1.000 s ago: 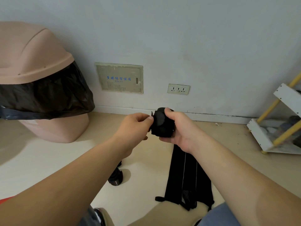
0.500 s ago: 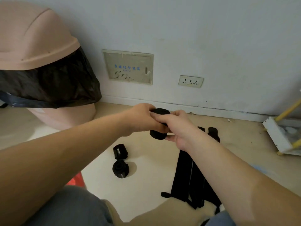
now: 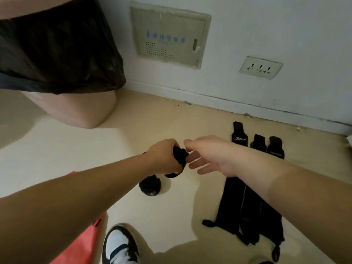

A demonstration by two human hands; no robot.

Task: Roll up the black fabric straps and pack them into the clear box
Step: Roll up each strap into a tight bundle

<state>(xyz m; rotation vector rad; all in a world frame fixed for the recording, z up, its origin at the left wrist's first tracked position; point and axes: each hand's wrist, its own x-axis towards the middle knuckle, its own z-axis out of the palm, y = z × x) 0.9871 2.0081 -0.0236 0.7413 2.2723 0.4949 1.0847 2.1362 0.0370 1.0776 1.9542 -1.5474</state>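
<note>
**strapnoob:** so where's the strap right now? can't make sense of the hands

**packrat_09:** the left hand (image 3: 163,157) has it. Fingers are curled tight around a rolled strap (image 3: 180,157), held up off the floor (image 3: 57,149), about the middle of the view. You mostly see the back of that hand, with the black roll poking out on the side facing the other hand

**strapnoob:** and the right one?

**packrat_09:** the right hand (image 3: 207,155) isn't gripping anything. Its fingers (image 3: 192,160) are loose and a bit spread, with the tips right up against the end of the roll

**strapnoob:** what about the rest of them?

**packrat_09:** a second roll (image 3: 150,186) sits on the floor just below the left wrist. There's also a black bit peeking out under that hand, and I can't tell if it belongs to the held roll or not. The three flat straps (image 3: 251,206) lie side by side to the right, unrolled, running from near the wall (image 3: 266,25) back toward the person, partly under the right forearm

**strapnoob:** background?

**packrat_09:** a pinkish bin (image 3: 76,107) with a black bag (image 3: 57,44) at top left, a wall panel (image 3: 169,35) and a socket (image 3: 261,67) on the wall, and a shoe (image 3: 120,244) at the bottom edge
</note>
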